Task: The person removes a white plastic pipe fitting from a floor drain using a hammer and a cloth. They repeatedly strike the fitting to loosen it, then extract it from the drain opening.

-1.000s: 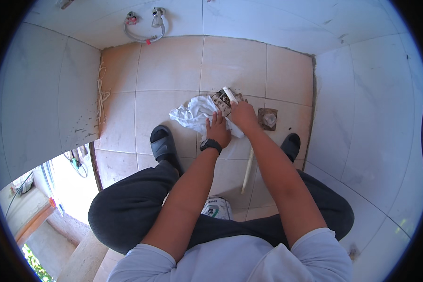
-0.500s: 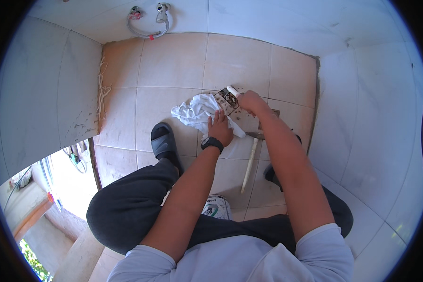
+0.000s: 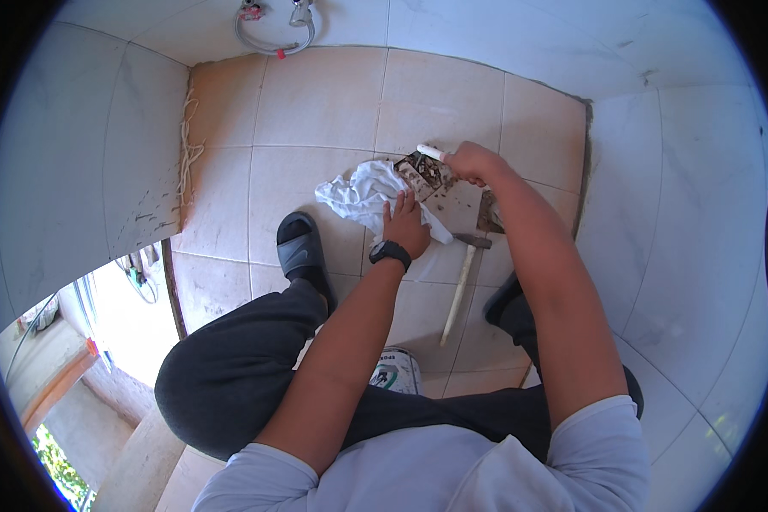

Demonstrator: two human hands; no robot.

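Observation:
I crouch over a beige tiled floor (image 3: 324,111). My left hand (image 3: 405,224), with a black watch on the wrist, presses flat on a crumpled white cloth (image 3: 363,192) lying on the tiles. My right hand (image 3: 471,162) is shut on the white handle of a dirty flat-bladed scraper (image 3: 424,168), whose blade rests against the cloth's right side. A hammer (image 3: 461,282) with a pale wooden handle lies on the floor between my hands and my knees, its head near a floor drain partly hidden by my right forearm.
White tiled walls enclose the floor on three sides. A hose loop with two valves (image 3: 273,21) hangs on the far wall. My black sandal (image 3: 301,247) stands left of the cloth. A small printed sack (image 3: 394,371) lies between my legs. An open doorway (image 3: 102,341) is lower left.
My right hand has lifted and shifted right with the scraper, uncovering the hammer's head. My left hand stays on the cloth, which has spread a little leftward.

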